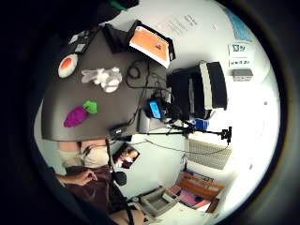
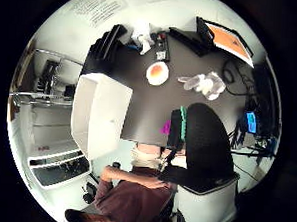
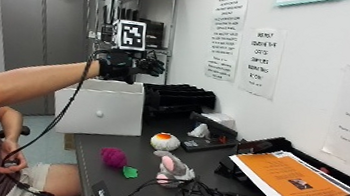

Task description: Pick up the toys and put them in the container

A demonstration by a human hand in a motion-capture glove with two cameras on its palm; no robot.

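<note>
1. The gloved right hand (image 3: 128, 66) hangs above the white container (image 3: 101, 106), fingers relaxed, holding nothing.
2. On the tabletop (image 3: 147, 162) lie a purple toy (image 3: 114, 157), an egg toy (image 3: 165, 141) and a plush rabbit (image 3: 173, 170).
3. They look soft and light; grip each round its middle.

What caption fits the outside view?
Gloved right hand raised above the white container; three toys lie on the table.

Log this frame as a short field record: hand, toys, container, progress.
hand: gloved right hand raised high above the table, holding nothing
toys on table: purple toy with green leaf, white and orange round toy, grey and pink plush
container: white container at the table's far end, inside not visible
progress: three toys not yet picked up
</note>
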